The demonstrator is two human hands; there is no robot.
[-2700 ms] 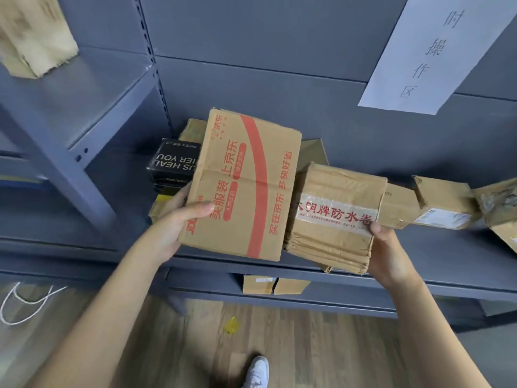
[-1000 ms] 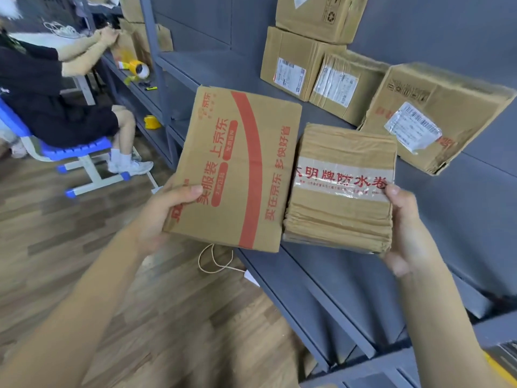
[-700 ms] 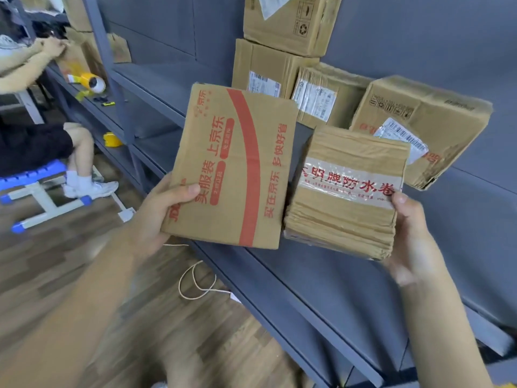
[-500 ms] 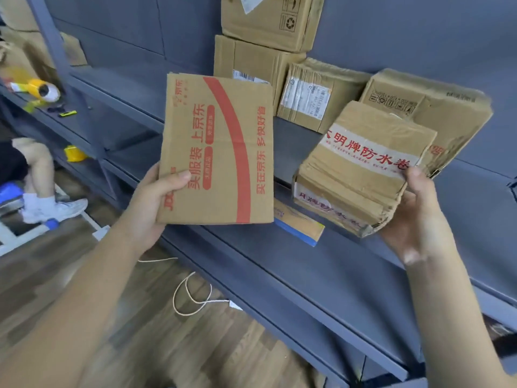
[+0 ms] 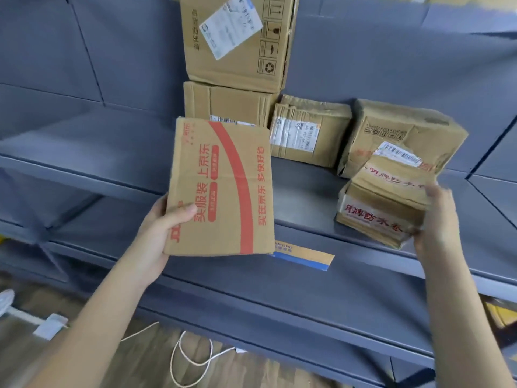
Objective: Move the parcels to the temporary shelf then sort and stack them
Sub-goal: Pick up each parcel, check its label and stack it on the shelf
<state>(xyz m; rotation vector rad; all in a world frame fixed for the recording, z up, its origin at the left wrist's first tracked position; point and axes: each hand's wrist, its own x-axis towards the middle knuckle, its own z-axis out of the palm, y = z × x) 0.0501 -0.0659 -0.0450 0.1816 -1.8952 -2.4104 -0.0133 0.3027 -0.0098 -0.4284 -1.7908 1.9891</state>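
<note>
My left hand (image 5: pixel 159 228) grips the lower left edge of a flat cardboard parcel with a red stripe and red print (image 5: pixel 221 186), held upright in front of the grey shelf (image 5: pixel 302 208). My right hand (image 5: pixel 436 219) holds a taped brown parcel with red lettering (image 5: pixel 383 208) by its right side, at the shelf's front edge; whether it touches the board is unclear. Behind it sits a crumpled box with a label (image 5: pixel 402 133). Further left are a small labelled box (image 5: pixel 307 130) and two stacked boxes (image 5: pixel 232 40).
A thin yellow and blue package (image 5: pixel 302 257) lies on the lower shelf board, partly behind the striped parcel. White cord (image 5: pixel 190 359) loops on the wooden floor below. The shelf's left half (image 5: pixel 92 141) holds nothing. Grey back panels close the rear.
I turned from the first shelf to this one, carrying both parcels. In the last half second my right hand lowered the taped parcel toward the shelf in front of the crumpled box.
</note>
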